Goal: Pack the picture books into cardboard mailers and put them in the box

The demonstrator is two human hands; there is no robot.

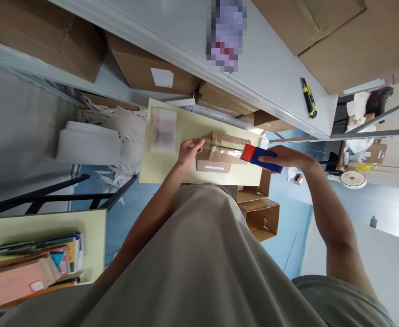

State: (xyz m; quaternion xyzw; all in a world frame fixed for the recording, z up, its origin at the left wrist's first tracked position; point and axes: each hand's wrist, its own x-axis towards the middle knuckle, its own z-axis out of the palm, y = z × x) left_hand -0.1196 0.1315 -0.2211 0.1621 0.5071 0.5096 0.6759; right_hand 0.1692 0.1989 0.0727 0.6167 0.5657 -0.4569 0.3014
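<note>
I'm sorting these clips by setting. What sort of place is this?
Likely a packing or shipping room: cardboard boxes on shelves, a small parcel on a table being taped with a tape dispenser, and a utility knife nearby.

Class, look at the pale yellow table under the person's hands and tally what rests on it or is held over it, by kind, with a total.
Small cardboard box, under the left hand: 1
Red and blue tape dispenser, gripped in the right hand: 1
Blurred paper packet: 1
Total: 3
</note>
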